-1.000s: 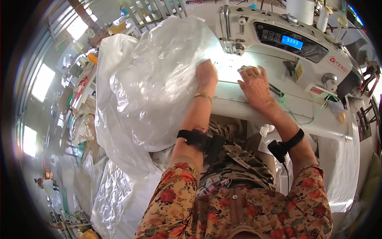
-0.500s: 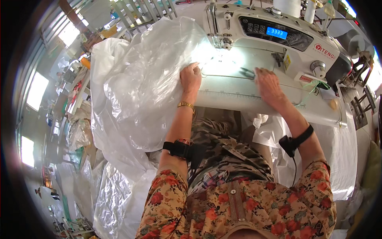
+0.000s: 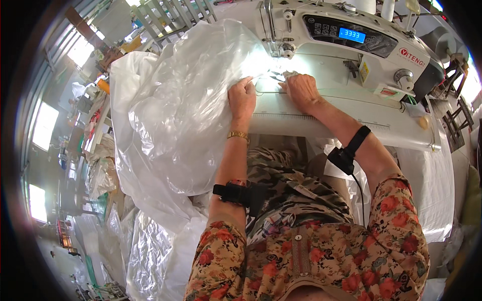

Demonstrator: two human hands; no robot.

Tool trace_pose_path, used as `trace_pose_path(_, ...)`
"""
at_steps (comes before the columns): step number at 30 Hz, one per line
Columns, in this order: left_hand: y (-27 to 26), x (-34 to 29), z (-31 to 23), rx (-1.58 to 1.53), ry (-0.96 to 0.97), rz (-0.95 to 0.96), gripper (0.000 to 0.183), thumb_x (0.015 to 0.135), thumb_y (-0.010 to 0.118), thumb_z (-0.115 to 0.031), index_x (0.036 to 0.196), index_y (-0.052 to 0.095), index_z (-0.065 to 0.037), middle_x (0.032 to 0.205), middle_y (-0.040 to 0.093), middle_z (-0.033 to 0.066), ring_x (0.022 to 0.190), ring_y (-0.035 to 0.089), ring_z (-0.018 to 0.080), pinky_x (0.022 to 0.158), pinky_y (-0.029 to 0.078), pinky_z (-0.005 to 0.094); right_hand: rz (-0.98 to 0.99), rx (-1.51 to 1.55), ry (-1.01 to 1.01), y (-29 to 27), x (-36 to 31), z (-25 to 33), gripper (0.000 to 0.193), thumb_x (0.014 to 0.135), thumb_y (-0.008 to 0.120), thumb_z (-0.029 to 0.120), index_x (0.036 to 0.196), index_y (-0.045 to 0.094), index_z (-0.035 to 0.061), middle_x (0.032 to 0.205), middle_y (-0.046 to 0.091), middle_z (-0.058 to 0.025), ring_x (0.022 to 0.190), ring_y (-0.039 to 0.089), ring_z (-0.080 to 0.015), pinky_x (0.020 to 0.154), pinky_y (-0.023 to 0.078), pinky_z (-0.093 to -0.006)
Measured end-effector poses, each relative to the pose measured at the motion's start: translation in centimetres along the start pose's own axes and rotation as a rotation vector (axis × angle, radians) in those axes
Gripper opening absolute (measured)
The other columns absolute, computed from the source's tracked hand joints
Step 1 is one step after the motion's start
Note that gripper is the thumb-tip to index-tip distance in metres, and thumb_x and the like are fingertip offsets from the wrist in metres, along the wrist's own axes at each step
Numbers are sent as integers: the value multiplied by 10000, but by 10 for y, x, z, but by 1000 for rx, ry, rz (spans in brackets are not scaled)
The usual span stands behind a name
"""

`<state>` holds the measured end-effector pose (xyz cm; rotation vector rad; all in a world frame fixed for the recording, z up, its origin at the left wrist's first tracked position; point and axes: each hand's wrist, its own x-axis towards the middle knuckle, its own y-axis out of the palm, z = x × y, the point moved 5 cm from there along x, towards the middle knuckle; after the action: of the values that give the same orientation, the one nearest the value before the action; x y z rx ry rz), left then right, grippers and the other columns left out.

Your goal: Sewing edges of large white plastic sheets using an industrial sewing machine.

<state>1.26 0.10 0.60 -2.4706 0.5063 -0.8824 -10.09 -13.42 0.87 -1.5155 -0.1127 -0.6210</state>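
Observation:
A big sheet of clear plastic film (image 3: 186,105) lies bunched over the left of the sewing table and hangs down to the floor. My left hand (image 3: 242,98) presses flat on its edge beside the needle. My right hand (image 3: 301,90) lies flat on the film just in front of the presser foot (image 3: 281,75). The white industrial sewing machine (image 3: 351,40) with a blue lit display stands right behind both hands. Each forearm wears a black strap with a small device.
The white table top (image 3: 341,123) carries a ruler strip along its front edge. More plastic film (image 3: 145,251) is piled on the floor at my left. White fabric (image 3: 432,185) hangs at the right. Shelves and clutter fill the far left.
Both hands have moved closer together toward the needle, the right one sliding left along the film. The view has tilted down a little.

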Motion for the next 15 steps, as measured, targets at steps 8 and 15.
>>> trace_pose_path(8, -3, -2, 4, -52, -16, -26, 271, 836, 528, -130, 999, 698, 3, 824, 665, 226, 789, 644, 342, 810, 482, 385, 12, -37, -26, 7, 6, 10, 247, 904, 556, 206, 798, 655, 7, 730, 665, -171, 675, 672, -314, 617, 525, -407)
trace_pose_path(15, -3, -2, 3, -43, 1, -32, 270, 822, 537, -122, 995, 697, 9, 777, 655, 230, 743, 642, 343, 775, 487, 398, -43, 6, 23, 4, -2, 8, 290, 928, 548, 281, 952, 613, -1, 737, 660, -168, 701, 662, -319, 609, 515, -413)
